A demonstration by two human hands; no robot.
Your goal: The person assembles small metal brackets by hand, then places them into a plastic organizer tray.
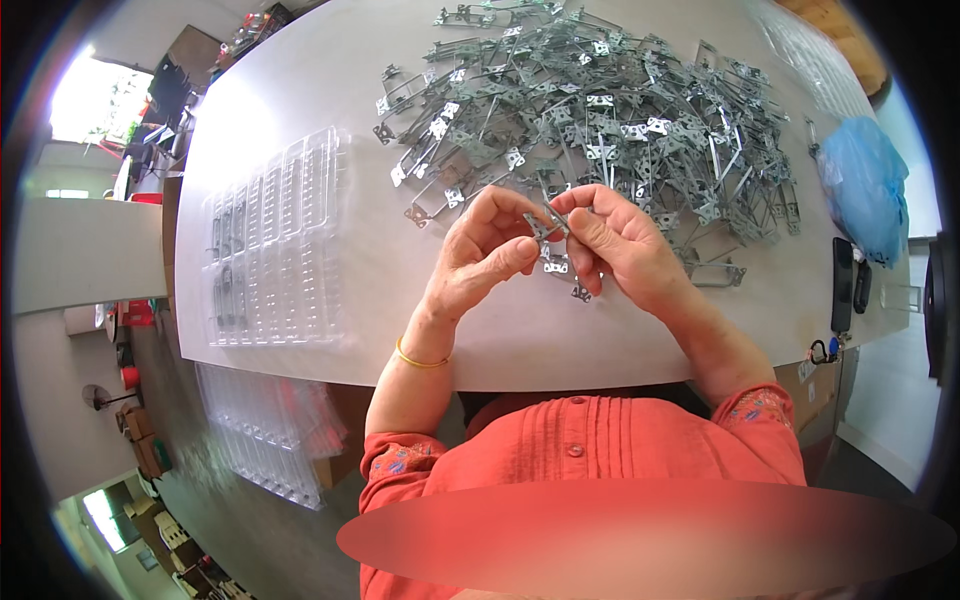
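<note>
A small silvery metal bracket [543,230] is held up between my two hands above the near middle of the table. My left hand [484,250] is closed on one end of it, thumb and fingers pinching. My right hand [622,246] grips the other end, its thumb pressed over the fingers, which partly hide the part. Just beyond both hands spreads a large tangled heap of similar metal brackets [600,120]. A few loose ones lie under my fingers, one bracket [580,292] nearest to me.
To the left lies a clear plastic tray [290,250] with slots, some holding metal parts at its left side. A blue plastic bag [862,185], a black phone [842,285] and keys [838,344] are at the right edge. More clear trays [262,425] stand below the table's left front edge.
</note>
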